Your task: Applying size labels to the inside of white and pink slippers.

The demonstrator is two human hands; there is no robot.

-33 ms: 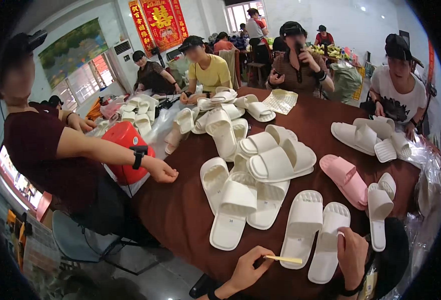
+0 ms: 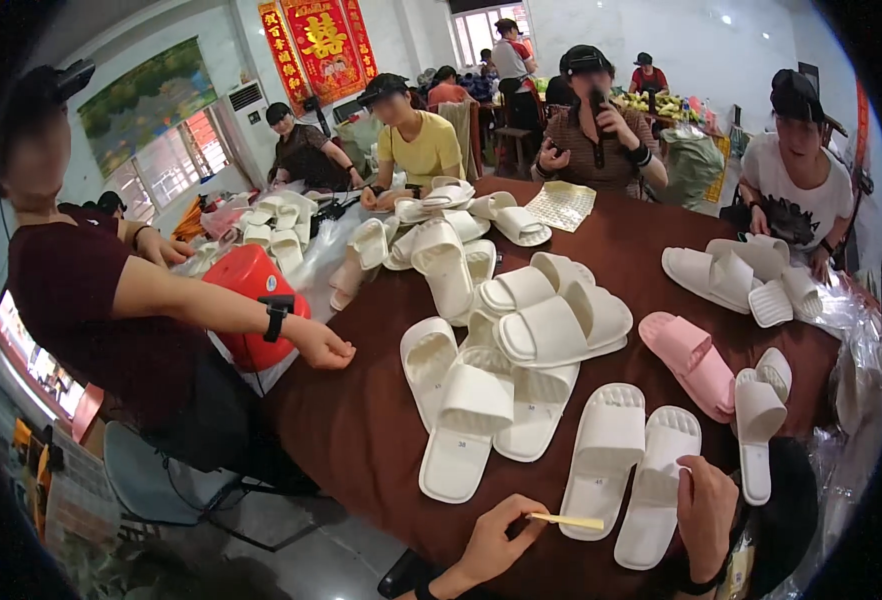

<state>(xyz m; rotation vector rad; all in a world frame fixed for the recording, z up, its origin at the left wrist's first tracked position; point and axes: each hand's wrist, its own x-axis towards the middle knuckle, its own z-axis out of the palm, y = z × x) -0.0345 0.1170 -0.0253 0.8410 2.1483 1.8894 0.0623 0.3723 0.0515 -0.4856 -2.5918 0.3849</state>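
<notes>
Left hand [image 2: 501,543] pinches a yellow strip [image 2: 573,521], its tip over the heel of the left slipper [image 2: 609,440]. Right hand [image 2: 709,515], fingers curled, sits at the side of the right slipper [image 2: 658,490]; whether it grips anything, can't tell. Both white slippers lie side by side near the table [image 2: 361,425] edge. Looks like fine fingertip work on this pair; the next move calls for a light, steady touch.

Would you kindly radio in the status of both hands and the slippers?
Left hand pinching yellow strip, its tip over left white slipper. Right hand at outer edge of right white slipper, contact unclear. Pink slipper beyond, apart from both.
</notes>
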